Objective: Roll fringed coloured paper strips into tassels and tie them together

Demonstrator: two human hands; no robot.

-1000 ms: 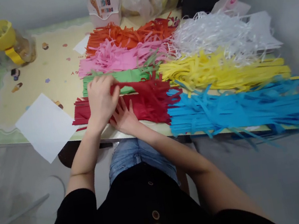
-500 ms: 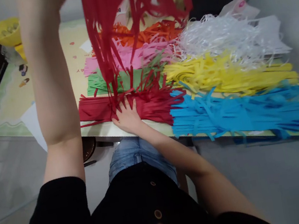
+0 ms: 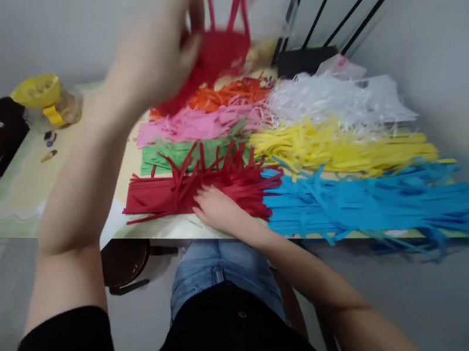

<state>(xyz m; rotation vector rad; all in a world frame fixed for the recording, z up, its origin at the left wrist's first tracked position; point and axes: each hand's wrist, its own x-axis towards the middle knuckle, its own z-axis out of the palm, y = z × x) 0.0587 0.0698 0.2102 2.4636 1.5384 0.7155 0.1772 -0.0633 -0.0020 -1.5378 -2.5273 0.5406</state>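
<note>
Above the table (image 3: 19, 192), high and near the camera, the left hand (image 3: 156, 51) is closed around one bunch of red paper strips (image 3: 219, 53). The hand is blurred, so I cannot tell the single fingers, but three strip ends stick up out of the grip. Down at the near table edge the right hand (image 3: 216, 205) lies palm down on the red pile (image 3: 157, 193), fingers loosely apart and gripping nothing. Seven piles of cut strips lie on the table, one of each colour. The red pile, green pile (image 3: 164, 156), pink pile (image 3: 191, 126) and orange pile (image 3: 225, 91) make the left column; the blue pile (image 3: 367, 202), yellow pile (image 3: 337, 150) and white pile (image 3: 329, 98) make the right one. Far left stands one clear jar (image 3: 70, 109) with one yellow funnel (image 3: 36, 91) on it
</note>
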